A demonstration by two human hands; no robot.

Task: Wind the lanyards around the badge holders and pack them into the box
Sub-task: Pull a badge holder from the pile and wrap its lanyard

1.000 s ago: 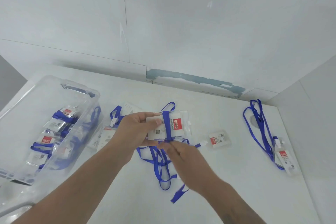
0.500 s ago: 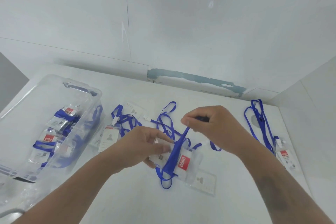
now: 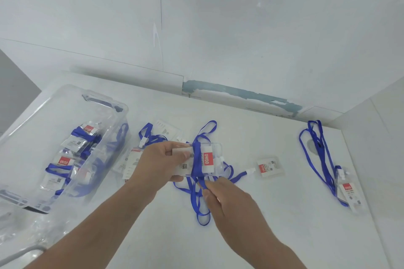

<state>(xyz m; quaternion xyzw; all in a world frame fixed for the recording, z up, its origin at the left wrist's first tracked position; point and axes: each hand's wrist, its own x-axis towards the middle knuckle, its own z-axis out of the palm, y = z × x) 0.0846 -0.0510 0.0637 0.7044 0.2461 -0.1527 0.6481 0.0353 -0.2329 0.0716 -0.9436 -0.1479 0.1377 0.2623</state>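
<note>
My left hand (image 3: 158,162) grips a clear badge holder (image 3: 206,161) with a red label, held flat above the white table. A blue lanyard (image 3: 197,159) is wrapped several turns across its middle. Just below the holder, my right hand (image 3: 225,200) pinches the lanyard's loose strand, and the rest of the strap trails in loops on the table beneath. The clear plastic box (image 3: 109,116) stands at the left and holds several wound badge holders (image 3: 65,160).
Unwound badge holders lie on the white table (image 3: 273,214): one behind my left hand (image 3: 131,159), a small one (image 3: 270,167) right of centre, and one at the far right (image 3: 349,194) with a long blue lanyard (image 3: 314,144). Walls close the back and right.
My right hand went up over the holder with the strap, then came back down below it, adding a turn. The holder dipped towards the table and rose again in my left hand.
</note>
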